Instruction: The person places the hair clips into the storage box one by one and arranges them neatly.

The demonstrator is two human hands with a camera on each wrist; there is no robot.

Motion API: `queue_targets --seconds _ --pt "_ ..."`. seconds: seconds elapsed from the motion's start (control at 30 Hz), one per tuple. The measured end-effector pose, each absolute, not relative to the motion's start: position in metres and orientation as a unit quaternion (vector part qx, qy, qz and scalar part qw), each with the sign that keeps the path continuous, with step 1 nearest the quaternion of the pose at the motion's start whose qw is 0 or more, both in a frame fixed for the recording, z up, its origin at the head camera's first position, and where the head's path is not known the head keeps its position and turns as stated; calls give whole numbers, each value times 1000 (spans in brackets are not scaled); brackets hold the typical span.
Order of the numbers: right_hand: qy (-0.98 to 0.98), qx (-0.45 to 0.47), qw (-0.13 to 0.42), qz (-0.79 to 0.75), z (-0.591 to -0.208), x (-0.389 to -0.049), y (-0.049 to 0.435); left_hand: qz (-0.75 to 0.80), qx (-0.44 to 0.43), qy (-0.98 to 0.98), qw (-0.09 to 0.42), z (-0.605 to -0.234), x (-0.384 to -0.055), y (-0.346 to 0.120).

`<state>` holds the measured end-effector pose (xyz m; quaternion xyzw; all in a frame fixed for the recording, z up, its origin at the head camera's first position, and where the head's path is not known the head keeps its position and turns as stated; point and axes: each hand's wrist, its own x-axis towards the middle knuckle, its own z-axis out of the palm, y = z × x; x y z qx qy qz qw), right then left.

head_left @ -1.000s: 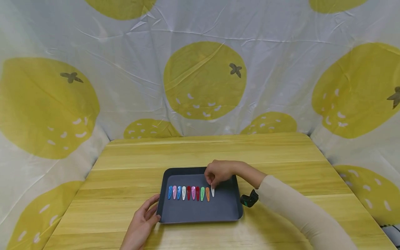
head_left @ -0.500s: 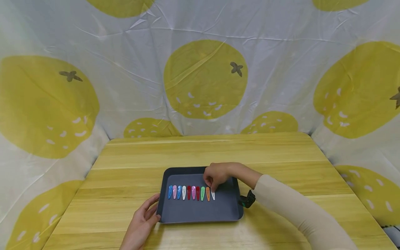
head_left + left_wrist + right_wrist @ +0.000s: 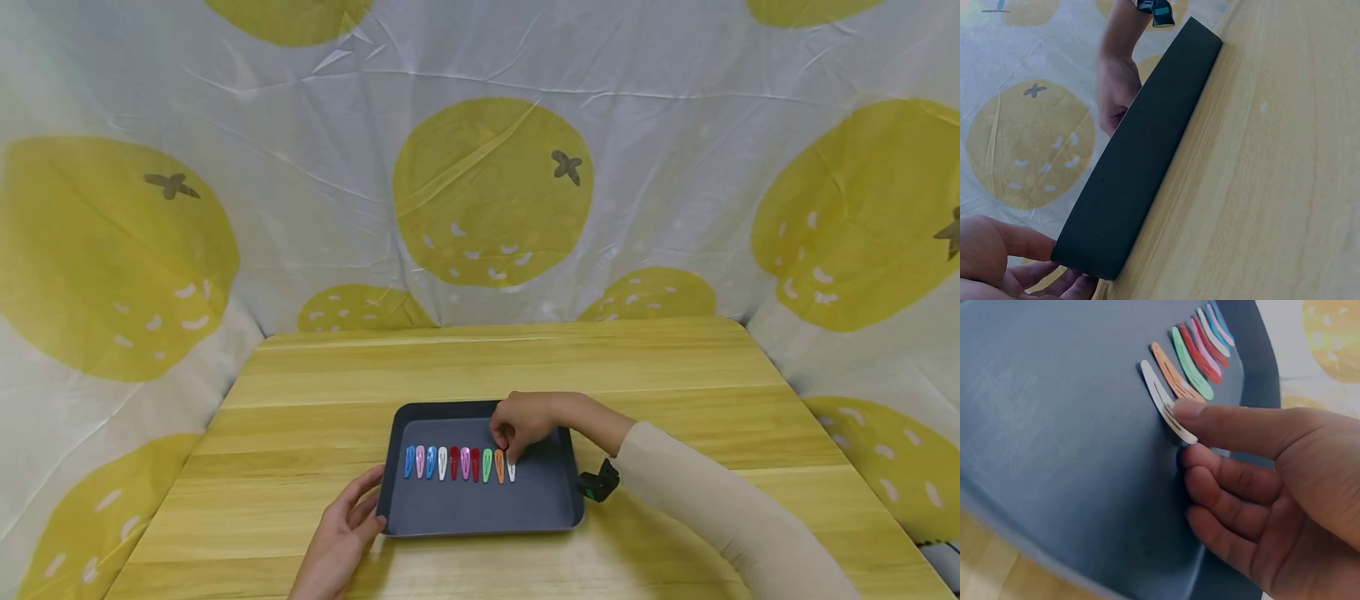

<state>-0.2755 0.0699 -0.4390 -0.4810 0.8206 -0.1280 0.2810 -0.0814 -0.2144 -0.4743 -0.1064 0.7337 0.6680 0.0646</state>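
Observation:
A dark grey tray [image 3: 480, 511] holds a side-by-side row of snap hair clips in blue, pink, white, red, green and orange. At the row's right end lies a white hair clip [image 3: 1155, 387], beside the orange hair clip [image 3: 1166, 365]. My right hand [image 3: 527, 419] pinches the white clip's wide far end, thumb on its side and index fingertip at its tip; the other fingers are curled below. My left hand [image 3: 341, 525] grips the tray's near left corner, thumb at the front and fingers along the left wall, partly tucked under it in the left wrist view.
The tray stands on a wooden table [image 3: 315, 400]. A pale curtain [image 3: 315, 208] with yellow fruit prints hangs behind and at both sides. A black wrist device [image 3: 598, 481] on the right arm hangs close to the tray's right rim.
The white hair clip has moved slightly toward the near side, coming level with the row, as my right hand shifted down with it. My left hand has stayed at the tray's corner.

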Motion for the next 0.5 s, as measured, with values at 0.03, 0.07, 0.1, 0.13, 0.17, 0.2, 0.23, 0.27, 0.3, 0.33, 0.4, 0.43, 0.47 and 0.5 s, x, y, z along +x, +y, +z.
queue_targets --seconds 0.03,0.07,0.1,0.13,0.17,0.2,0.23,0.27,0.3,0.33,0.4,0.43,0.47,0.5 --pt "820 -480 282 -133 -438 -276 72 669 -106 733 65 -475 -82 -214" --pt "820 -479 282 -140 -436 -276 75 670 -106 732 65 -475 -83 -214" --pt "820 -477 282 -145 -435 -276 77 670 -106 732 64 -475 -83 -214" --pt "821 -475 279 -151 -434 -277 81 671 -106 731 64 -475 -83 -215" --pt "821 -474 276 -160 -433 -278 84 669 -105 733 63 -475 -84 -216" --pt "821 -473 273 -168 -431 -279 88 668 -104 734 61 -476 -84 -216" --pt "821 -472 269 -177 -429 -280 92 667 -105 735 59 -477 -84 -216" --pt "821 -470 265 -185 -427 -282 97 667 -107 735 55 -478 -84 -217" --pt "822 -469 259 -194 -424 -283 101 667 -110 735 52 -479 -84 -217" --pt "823 -467 253 -201 -422 -285 106 668 -112 734 49 -480 -84 -218" --pt "826 -461 242 -214 -415 -288 115 672 -117 730 44 -480 -84 -219" --pt "828 -458 238 -221 -412 -289 119 672 -121 729 42 -480 -85 -220" --pt "829 -456 232 -225 -409 -290 123 673 -122 729 41 -479 -85 -221" --pt "830 -454 228 -229 -406 -291 127 673 -122 728 41 -478 -85 -223"
